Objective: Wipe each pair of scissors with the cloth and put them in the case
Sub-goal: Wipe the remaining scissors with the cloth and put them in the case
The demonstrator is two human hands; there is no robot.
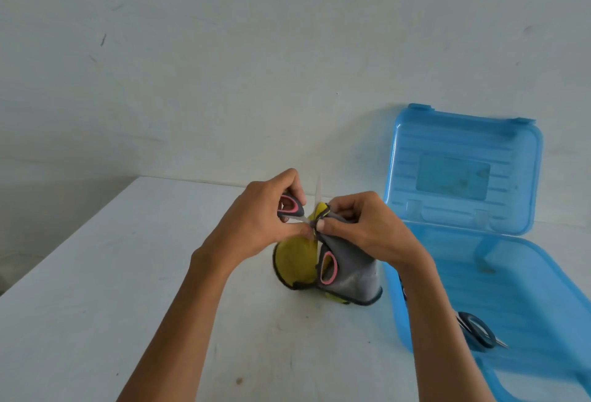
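Observation:
My left hand [256,225] grips one grey-and-pink handle loop of an opened pair of scissors [327,268]. One blade tip points up behind my fingers, and the other handle loop hangs below in front of the cloth. My right hand [361,228] pinches a yellow-and-grey cloth [348,276] around a blade near the pivot. The cloth hangs down to the table. A dark-handled pair of scissors [476,331] lies inside the open blue case [518,273] on the right, partly hidden by my right forearm.
The case's translucent lid [463,164] stands upright against the pale wall. The white table [96,289] runs to a far edge at the wall and a left edge falling away. A small brown spot marks the table near my left forearm.

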